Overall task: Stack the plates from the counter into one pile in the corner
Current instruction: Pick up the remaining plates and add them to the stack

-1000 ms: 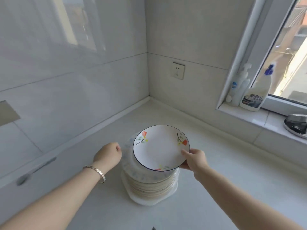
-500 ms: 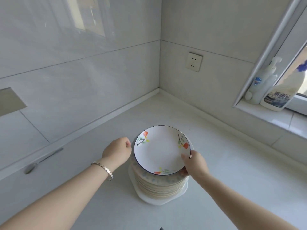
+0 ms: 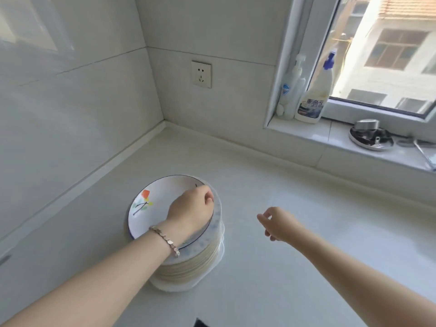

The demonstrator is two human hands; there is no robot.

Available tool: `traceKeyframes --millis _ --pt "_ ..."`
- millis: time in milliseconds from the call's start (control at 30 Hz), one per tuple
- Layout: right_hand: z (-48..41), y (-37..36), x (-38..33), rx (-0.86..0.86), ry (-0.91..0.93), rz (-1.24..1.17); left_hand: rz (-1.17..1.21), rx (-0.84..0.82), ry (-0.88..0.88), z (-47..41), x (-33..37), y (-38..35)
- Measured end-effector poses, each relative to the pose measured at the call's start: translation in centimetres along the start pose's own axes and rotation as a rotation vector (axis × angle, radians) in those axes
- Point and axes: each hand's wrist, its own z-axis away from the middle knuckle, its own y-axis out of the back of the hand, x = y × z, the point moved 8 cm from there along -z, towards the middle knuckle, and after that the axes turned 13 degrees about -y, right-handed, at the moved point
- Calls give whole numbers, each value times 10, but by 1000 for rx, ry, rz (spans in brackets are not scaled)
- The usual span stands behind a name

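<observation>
A tall pile of plates (image 3: 188, 267) stands on the white counter, some way out from the corner. On top lies a white plate with a dark rim and painted flowers (image 3: 151, 208). My left hand (image 3: 192, 210) rests over the right part of this top plate, fingers curled at its far right rim. My right hand (image 3: 279, 224) hovers to the right of the pile, apart from it, fingers loosely spread and holding nothing.
The counter corner (image 3: 165, 128) lies beyond the pile. A wall socket (image 3: 201, 74) sits above it. On the window sill stand two bottles (image 3: 311, 100) and a metal dish with utensils (image 3: 370, 138).
My right hand let go of the flowered plate and drew away to the right. My left hand moved onto the plate, which now lies on the pile. The camera swung right.
</observation>
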Motion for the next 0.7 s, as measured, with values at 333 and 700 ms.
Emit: traceKeyframes --millis 333,700 --pt "11 61 232 -42 -300 35 -85 -429 -372 -37 213 -171" --pt "50 151 562 10 -601 -167 -139 -681 -510 -2 446 -371"
